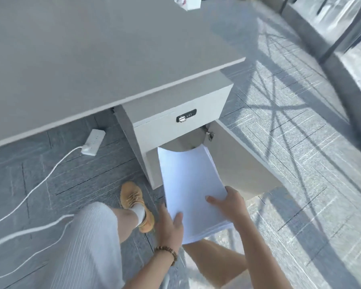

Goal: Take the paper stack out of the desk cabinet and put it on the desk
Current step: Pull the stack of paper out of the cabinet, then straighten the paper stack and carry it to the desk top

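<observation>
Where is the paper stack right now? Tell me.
In the head view, lower centre: the paper stack is held by the left hand and right hand, its far end at the cabinet opening under the desk.

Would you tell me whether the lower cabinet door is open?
Open: the cabinet door swings right, paper stack coming out.
</observation>
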